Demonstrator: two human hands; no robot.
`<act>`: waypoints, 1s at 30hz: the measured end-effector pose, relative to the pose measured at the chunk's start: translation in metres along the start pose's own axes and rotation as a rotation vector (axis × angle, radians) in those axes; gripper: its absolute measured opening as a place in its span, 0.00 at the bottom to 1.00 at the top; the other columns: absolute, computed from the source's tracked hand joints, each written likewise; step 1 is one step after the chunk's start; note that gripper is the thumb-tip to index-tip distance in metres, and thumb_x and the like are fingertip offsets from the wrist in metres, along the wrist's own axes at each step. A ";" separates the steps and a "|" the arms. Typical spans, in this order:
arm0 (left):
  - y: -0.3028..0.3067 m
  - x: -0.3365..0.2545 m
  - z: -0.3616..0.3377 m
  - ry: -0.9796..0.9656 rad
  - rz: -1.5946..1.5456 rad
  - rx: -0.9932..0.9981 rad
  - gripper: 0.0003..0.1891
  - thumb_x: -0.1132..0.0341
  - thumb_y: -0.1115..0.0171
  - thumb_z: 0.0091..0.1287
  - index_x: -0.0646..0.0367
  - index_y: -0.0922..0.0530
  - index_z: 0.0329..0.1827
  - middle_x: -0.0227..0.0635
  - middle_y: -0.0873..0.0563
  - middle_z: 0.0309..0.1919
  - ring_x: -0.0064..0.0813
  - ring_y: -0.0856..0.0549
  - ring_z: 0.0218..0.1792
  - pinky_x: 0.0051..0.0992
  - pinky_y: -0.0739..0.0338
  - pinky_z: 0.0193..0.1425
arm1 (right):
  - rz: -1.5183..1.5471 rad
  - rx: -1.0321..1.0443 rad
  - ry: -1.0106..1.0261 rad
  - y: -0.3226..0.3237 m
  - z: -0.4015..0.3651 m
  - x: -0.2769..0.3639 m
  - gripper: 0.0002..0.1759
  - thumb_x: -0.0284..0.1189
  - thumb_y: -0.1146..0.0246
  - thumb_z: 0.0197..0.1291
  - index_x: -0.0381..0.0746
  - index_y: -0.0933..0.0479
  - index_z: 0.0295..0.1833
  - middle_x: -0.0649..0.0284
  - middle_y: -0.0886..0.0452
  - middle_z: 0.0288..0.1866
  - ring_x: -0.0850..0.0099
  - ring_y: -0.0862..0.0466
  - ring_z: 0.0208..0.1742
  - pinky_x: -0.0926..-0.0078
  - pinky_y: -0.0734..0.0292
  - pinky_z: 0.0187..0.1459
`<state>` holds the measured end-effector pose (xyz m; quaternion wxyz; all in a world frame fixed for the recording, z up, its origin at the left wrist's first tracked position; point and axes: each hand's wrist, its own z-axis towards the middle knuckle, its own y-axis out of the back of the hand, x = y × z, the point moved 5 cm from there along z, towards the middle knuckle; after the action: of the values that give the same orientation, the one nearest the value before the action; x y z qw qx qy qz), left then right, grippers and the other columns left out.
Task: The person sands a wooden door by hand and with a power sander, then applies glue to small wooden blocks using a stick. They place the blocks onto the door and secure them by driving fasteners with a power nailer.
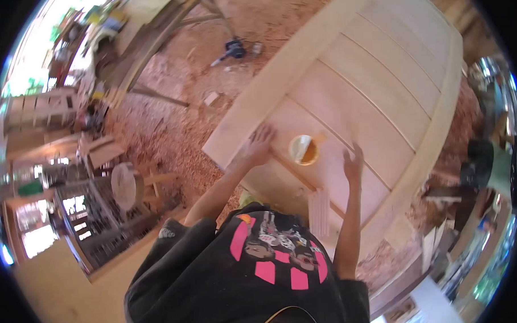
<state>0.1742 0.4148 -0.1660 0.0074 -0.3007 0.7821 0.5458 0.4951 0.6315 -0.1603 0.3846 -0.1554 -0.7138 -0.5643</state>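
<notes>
My left hand (261, 140) lies flat, fingers apart, on the pale outer rail of a large wooden door-like panel (357, 99). Over the panel's grooved boards, my right hand (354, 160) has its thumb apart from its stretched fingers. The fingertips are slightly blurred, and I see nothing held there. Between my hands stands a white tub (296, 147) with amber liquid in it. A ridged wooden piece (319, 212) rests at the panel's near end, close to my shirt.
Wood shavings (157, 121) cover the ground. A dark blue power tool (235, 49) lies beyond the panel's left side. At the upper left is a wooden workbench (140, 49). A round wooden piece (126, 185) and slatted frames are at left; boards (436, 301) lie lower right.
</notes>
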 end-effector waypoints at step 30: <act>0.132 0.435 0.061 0.162 -0.787 -0.527 0.05 0.67 0.30 0.69 0.58 0.17 0.42 0.29 0.15 0.31 0.23 0.16 0.35 0.24 0.21 0.39 | -0.492 -0.424 -0.514 -0.263 -0.113 0.264 0.19 0.42 0.40 0.70 0.45 0.23 0.60 0.58 0.20 0.57 0.56 0.23 0.62 0.52 0.33 0.62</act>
<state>-0.2642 0.2954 -0.2267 0.0761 -0.6070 0.4418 0.6562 0.1915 0.3883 -0.1417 0.0070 -0.1918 -0.6703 -0.7169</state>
